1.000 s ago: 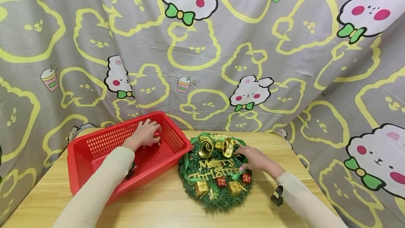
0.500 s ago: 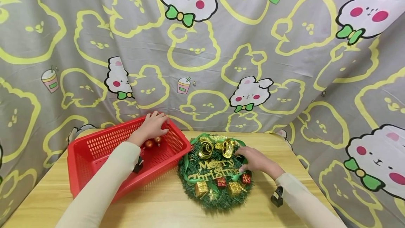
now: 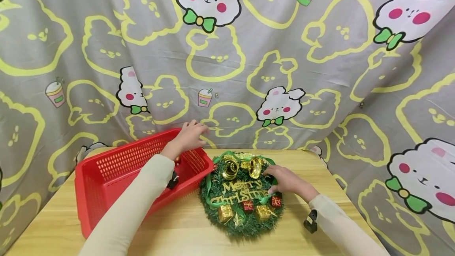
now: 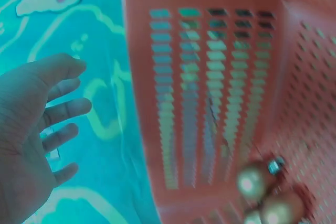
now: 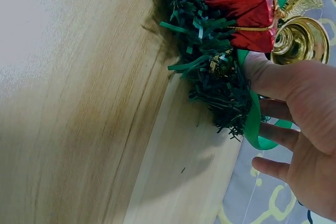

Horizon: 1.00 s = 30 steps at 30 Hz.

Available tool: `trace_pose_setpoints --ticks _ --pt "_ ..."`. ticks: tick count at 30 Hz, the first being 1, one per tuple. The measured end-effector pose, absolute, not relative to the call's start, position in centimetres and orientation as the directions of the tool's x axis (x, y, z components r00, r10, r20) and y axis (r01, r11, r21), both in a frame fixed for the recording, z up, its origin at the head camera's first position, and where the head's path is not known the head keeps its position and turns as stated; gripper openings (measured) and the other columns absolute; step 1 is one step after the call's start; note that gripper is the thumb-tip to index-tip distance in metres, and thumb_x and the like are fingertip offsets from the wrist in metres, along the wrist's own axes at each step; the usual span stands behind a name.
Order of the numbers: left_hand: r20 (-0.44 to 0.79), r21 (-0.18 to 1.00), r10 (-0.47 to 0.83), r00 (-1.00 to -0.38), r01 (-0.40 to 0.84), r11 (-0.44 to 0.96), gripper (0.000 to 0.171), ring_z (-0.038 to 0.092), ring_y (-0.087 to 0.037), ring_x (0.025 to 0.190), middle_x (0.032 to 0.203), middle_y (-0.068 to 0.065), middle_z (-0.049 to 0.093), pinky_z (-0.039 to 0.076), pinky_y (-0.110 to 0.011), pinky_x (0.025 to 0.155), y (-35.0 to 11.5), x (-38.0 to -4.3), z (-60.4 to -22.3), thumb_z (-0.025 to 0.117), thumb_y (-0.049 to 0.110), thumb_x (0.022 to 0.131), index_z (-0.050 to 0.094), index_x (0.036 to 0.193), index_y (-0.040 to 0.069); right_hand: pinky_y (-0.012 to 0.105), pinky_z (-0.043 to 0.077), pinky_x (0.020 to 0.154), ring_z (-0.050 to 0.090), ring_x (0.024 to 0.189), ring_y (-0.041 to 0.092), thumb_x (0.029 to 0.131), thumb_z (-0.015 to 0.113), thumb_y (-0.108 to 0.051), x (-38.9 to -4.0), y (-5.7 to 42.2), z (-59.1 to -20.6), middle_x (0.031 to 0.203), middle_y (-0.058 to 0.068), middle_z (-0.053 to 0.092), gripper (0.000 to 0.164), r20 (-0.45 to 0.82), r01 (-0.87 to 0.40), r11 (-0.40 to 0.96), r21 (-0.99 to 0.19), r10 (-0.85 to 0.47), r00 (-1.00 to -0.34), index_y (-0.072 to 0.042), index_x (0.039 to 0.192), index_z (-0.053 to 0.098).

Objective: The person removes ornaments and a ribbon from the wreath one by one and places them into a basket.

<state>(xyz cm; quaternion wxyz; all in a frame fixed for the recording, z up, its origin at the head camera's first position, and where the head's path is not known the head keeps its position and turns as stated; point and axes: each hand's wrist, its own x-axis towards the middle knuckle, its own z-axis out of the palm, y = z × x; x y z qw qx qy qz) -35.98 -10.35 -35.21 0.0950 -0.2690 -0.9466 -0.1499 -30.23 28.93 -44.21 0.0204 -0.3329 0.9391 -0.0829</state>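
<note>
My left hand (image 3: 190, 135) hovers over the far right corner of a red plastic basket (image 3: 82, 192). Its fingers are spread loosely, and the left wrist view shows nothing in the palm. Inside the basket lie several shiny Christmas baubles (image 4: 281, 208), partly cut off by that frame. My right hand (image 3: 288, 179) grips the right edge of a green Christmas wreath (image 3: 245, 228), thumb on its front, with green ribbon (image 5: 253, 127) beside the fingers. The wreath lies on the table and bears gold bells (image 3: 231, 168), gold "Merry Christmas" lettering (image 3: 243, 186) and small gift boxes (image 3: 263, 212).
A light wooden table (image 3: 185, 232) carries the basket at left and the wreath right beside it. Behind and at the sides hangs a grey patterned curtain (image 3: 220, 66). Black wrist devices (image 3: 311, 221) sit on both forearms.
My left hand has risen out of the basket and moved right, toward its far right corner. The right hand and wreath have stayed put.
</note>
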Motion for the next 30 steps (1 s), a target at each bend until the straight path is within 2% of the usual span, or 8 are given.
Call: trace_pose_setpoints --ticks 9,15,20,25,30 --pt "0.226 0.296 0.524 -0.821 0.571 0.766 0.025 0.049 -0.029 0.124 0.117 -0.002 0.066 0.034 -0.055 0.102 -6.2 -36.4 -34.9 0.069 0.027 0.097 0.068 0.120 0.017 0.051 0.053 0.093 0.065 0.112 0.036 0.079 0.086 -0.031 -30.2 29.0 -44.3 0.126 0.015 0.064 0.062 0.038 -0.642 0.749 -0.164 -0.646 -0.763 -0.002 0.129 0.064" --pt "0.167 0.373 0.549 -0.819 0.568 0.734 0.028 0.051 -0.029 0.122 0.121 -0.007 0.067 0.035 -0.057 0.106 -3.9 -36.7 -35.3 0.066 0.027 0.099 0.067 0.125 0.016 0.050 0.053 0.093 0.065 0.112 0.035 0.078 0.086 -0.032 -30.3 29.1 -44.3 0.127 0.014 0.064 0.063 0.032 -0.637 0.755 -0.158 -0.641 -0.767 -0.003 0.130 0.064" --pt "0.122 0.401 0.561 -0.818 0.558 0.727 0.024 0.049 -0.030 0.127 0.122 -0.007 0.068 0.032 -0.058 0.109 -2.4 -37.0 -36.1 0.066 0.027 0.099 0.069 0.121 0.017 0.049 0.054 0.093 0.064 0.114 0.034 0.079 0.085 -0.034 -30.3 29.2 -44.4 0.127 0.013 0.064 0.063 0.031 -0.635 0.756 -0.160 -0.639 -0.768 -0.004 0.131 0.064" --pt "0.078 0.419 0.565 -0.822 0.541 0.729 0.021 0.051 -0.028 0.124 0.120 -0.005 0.069 0.028 -0.057 0.114 -1.6 -37.2 -37.2 0.066 0.027 0.099 0.071 0.117 0.018 0.050 0.054 0.092 0.064 0.113 0.035 0.079 0.084 -0.035 -30.2 29.1 -44.3 0.126 0.013 0.064 0.063 0.031 -0.640 0.751 -0.162 -0.645 -0.764 -0.003 0.130 0.064" --pt "0.038 0.425 0.570 -0.821 0.530 0.734 0.020 0.052 -0.027 0.121 0.115 -0.002 0.069 0.029 -0.057 0.114 -0.9 -37.3 -37.9 0.064 0.025 0.100 0.071 0.118 0.018 0.050 0.054 0.093 0.064 0.113 0.034 0.079 0.084 -0.035 -30.3 29.1 -44.3 0.126 0.013 0.064 0.064 0.027 -0.634 0.756 -0.160 -0.639 -0.769 -0.003 0.130 0.064"
